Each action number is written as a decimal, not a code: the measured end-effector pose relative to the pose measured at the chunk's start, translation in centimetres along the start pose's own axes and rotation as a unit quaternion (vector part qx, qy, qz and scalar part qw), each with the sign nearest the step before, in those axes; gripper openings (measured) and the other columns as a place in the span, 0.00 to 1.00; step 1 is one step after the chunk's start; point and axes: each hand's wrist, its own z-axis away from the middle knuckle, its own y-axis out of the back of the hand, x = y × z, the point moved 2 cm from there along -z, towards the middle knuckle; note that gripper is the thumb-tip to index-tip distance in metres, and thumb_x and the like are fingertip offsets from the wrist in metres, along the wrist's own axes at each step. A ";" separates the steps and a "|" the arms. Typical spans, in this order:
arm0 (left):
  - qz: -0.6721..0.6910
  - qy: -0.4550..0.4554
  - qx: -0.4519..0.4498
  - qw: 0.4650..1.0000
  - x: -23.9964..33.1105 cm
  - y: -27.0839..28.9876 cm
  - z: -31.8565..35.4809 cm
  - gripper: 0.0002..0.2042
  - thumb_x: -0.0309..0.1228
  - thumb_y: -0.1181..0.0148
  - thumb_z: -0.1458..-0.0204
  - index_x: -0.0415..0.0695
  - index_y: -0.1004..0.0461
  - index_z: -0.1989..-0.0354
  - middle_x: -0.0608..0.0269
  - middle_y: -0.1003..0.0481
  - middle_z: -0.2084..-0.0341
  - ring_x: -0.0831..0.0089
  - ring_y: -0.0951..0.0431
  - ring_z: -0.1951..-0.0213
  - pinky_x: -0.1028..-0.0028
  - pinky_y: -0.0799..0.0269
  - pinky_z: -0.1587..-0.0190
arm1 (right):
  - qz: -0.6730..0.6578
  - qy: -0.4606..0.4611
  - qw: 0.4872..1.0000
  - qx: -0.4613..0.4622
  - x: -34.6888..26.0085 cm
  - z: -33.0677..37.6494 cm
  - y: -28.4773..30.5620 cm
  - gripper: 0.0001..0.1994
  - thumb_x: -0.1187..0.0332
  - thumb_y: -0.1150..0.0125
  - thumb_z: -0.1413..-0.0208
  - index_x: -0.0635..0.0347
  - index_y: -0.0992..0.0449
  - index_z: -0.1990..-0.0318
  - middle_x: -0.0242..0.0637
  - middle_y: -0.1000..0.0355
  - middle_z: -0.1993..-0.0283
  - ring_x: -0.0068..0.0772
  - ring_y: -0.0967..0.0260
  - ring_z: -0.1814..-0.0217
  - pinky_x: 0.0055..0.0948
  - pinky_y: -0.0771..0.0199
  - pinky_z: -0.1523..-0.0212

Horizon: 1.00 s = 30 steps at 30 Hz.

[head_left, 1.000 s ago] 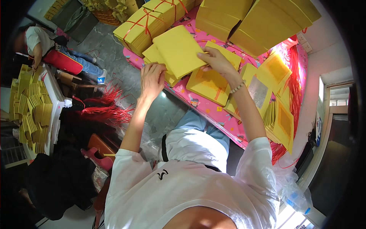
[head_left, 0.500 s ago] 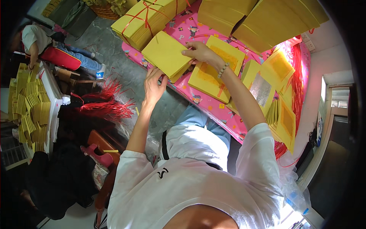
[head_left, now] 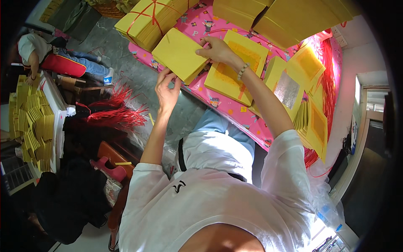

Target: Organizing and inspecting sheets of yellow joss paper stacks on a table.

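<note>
A thick stack of yellow paper sheets [head_left: 180, 53] sits at the left front edge of the pink-covered table. My right hand [head_left: 218, 51], with a beaded bracelet on its wrist, grips the stack's right side, its thumb on top. At the near left side my left hand [head_left: 168, 89] has its curled fingers against the stack's edge and its thumb by the near corner. Some of its fingertips are hidden by the paper. Just right of the stack lies a pile of yellow sheets [head_left: 213, 80] with an orange printed panel.
Yellow bundles tied with red string [head_left: 145, 26] stand behind the stack. Larger yellow blocks [head_left: 294, 25] are at the back right, near hanging red strands [head_left: 329, 90]. At left, a white table [head_left: 56, 111] bears folded yellow paper; a person [head_left: 35, 50] works beyond it.
The view has shifted slightly, so table and stack sit a little higher and further left. My left fingers have drawn in and curled at the stack's edge. My right hand keeps its hold.
</note>
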 end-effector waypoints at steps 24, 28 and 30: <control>-0.180 -0.117 -0.002 0.977 0.5 -0.4 -7.3 0.22 0.33 0.37 0.56 0.38 0.33 0.52 0.48 0.32 0.59 0.52 0.33 0.55 0.59 0.36 0.52 | 0.306 0.048 0.948 0.068 -2.1 1.1 -0.6 0.20 0.56 0.39 0.55 0.60 0.28 0.57 0.46 0.26 0.62 0.48 0.28 0.58 0.43 0.29 0.59; -0.261 -0.020 -0.161 0.952 -1.9 -1.3 -9.6 0.39 0.46 0.36 0.61 0.40 0.42 0.41 0.44 0.37 0.49 0.47 0.39 0.48 0.54 0.43 0.46 | 0.351 0.091 0.926 0.102 -3.4 2.3 -0.4 0.22 0.56 0.34 0.58 0.59 0.28 0.58 0.47 0.26 0.64 0.49 0.28 0.59 0.44 0.29 0.61; -0.303 0.017 -0.206 0.930 -1.7 -1.7 -10.3 0.42 0.48 0.36 0.63 0.40 0.43 0.39 0.44 0.37 0.48 0.46 0.39 0.47 0.53 0.44 0.45 | 0.370 0.113 0.913 0.130 -3.2 3.0 -0.1 0.23 0.56 0.31 0.60 0.60 0.28 0.59 0.47 0.26 0.66 0.49 0.28 0.60 0.44 0.29 0.61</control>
